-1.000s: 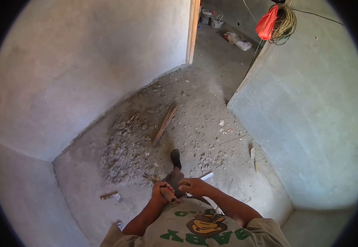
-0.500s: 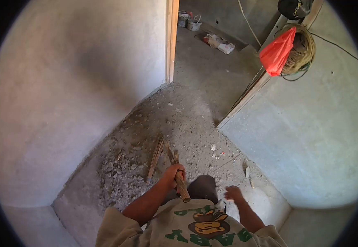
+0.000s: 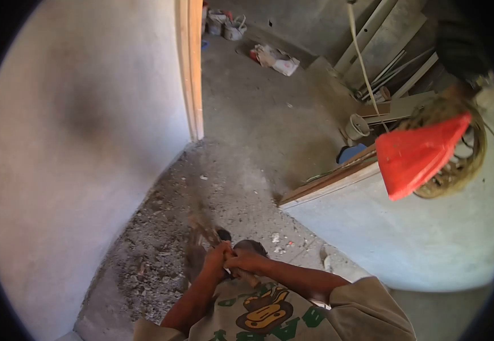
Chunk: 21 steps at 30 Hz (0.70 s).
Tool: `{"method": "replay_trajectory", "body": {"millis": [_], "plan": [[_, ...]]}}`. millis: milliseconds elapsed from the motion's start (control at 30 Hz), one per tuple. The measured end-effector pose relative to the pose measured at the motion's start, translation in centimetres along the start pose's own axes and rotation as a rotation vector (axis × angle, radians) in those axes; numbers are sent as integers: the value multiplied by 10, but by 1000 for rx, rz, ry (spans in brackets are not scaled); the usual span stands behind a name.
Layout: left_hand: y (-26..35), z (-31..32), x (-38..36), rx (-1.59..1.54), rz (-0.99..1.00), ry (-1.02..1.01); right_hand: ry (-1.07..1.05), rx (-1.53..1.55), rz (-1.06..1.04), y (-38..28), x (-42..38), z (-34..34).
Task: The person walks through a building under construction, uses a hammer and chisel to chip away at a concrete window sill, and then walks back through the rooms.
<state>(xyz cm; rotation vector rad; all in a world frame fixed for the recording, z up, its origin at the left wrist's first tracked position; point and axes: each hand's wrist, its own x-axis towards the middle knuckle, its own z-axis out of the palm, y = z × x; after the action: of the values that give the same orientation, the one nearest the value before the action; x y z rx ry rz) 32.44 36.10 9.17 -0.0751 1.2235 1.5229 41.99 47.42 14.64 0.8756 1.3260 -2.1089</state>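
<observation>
My left hand (image 3: 218,257) is closed around the handle of a wooden-handled tool (image 3: 251,278) in front of my shirt. Just to its right, my right hand (image 3: 245,261) grips the same handle nearer its butt end. The tool's far part is smeared by motion over the floor, so I cannot make out its head. Grey rubble (image 3: 150,273) lies scattered beneath and to the left of the tool, along the foot of the wall. My dark-clad knee (image 3: 251,246) shows just beyond my hands.
A pale wall (image 3: 88,170) rises on the left, ending at a wooden door frame (image 3: 190,74). A red plastic bag (image 3: 420,156) hangs with a coil (image 3: 474,153) on the right wall. Through the doorway are buckets (image 3: 234,28), a crumpled sack (image 3: 275,59) and leaning boards (image 3: 372,34).
My right hand has come across from the right and taken hold of the handle beside my left hand. The view has turned to the right, and the tool's far part is blurred.
</observation>
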Motion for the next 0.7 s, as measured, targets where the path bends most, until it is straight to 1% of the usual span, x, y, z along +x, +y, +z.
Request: {"method": "replay_trajectory", "body": {"millis": [33, 67, 100, 167, 200, 233, 267, 333, 367, 433, 467, 533, 600, 633, 667, 700], "plan": [[11, 7, 12, 58, 68, 9, 35, -22, 29, -10, 11, -10], [11, 9, 24, 45, 43, -3, 71, -42, 53, -21, 19, -21], [9, 11, 39, 7, 42, 22, 99, -51, 118, -47, 14, -28], [10, 16, 77, -36, 22, 34, 108, -94, 148, -48, 37, -59], [9, 18, 95, -140, -99, 26, 97, -137, 172, -57, 43, -70], [5, 19, 113, -244, -225, 23, 155, -122, 210, -64, 44, -82], [3, 22, 128, -250, -262, 21, 164, -100, 239, -67, 50, -96], [3, 26, 161, 240, 11, -148, 177, 77, 312, -69, 69, -124], [4, 29, 181, 241, -23, -154, 152, 138, 331, -55, 87, -142], [8, 39, 222, 48, -466, 25, 136, 246, 390, -40, 115, -170], [11, 44, 246, 55, -495, 15, 119, 318, 433, -43, 126, -187], [18, 55, 274, 87, -478, 106, 167, 358, 438, -65, 139, -205], [50, 69, 300, 126, -546, 126, 258, 430, 352, -88, 153, -223], [72, 74, 314, 160, -564, 139, 245, 466, 350, -94, 161, -228], [88, 82, 325, 190, -562, 147, 165, 537, 322, -95, 169, -237], [100, 90, 331, 124, -534, 157, 77, 585, 280, -104, 180, -250]]}}
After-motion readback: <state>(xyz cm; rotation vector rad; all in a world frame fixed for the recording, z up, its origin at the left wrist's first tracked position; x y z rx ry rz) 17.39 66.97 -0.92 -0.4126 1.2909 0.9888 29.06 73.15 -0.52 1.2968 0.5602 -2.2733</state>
